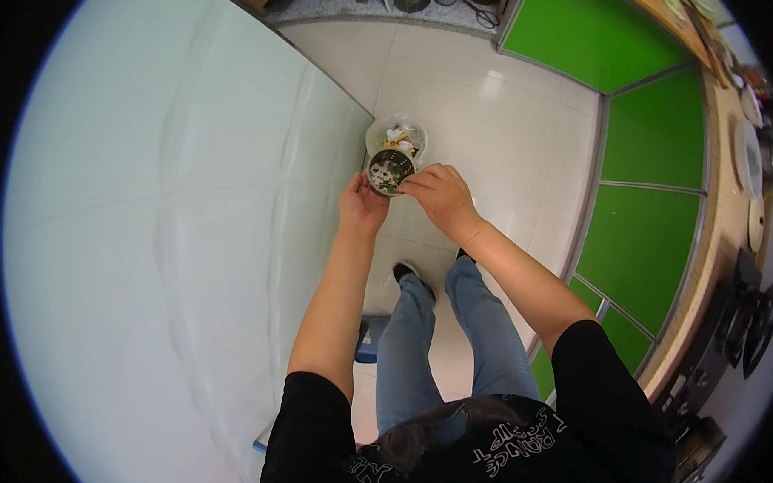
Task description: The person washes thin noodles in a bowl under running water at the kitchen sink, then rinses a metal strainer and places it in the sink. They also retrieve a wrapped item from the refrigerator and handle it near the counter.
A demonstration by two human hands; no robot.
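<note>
My left hand point(364, 205) holds a small round perforated strainer basket point(391, 171) from its left and lower side. Inside the basket lie dark green and pale food scraps. The fingers of my right hand point(440, 195) reach to the basket's right rim, thumb and fingertips close together at the scraps; whether they pinch the rim or a scrap cannot be told. Just beyond the basket, partly covered by it, stands a waste bin with a clear plastic liner point(422, 131), holding white and yellowish refuse.
A large pale glossy panel point(229, 172) rises close on the left. Green cabinets point(642, 244) line the right, below a counter point(720, 189) with plates and a black gas hob point(715, 342). A blue object point(371, 346) is by my legs. Stored items sit on a far ledge point(343, 13).
</note>
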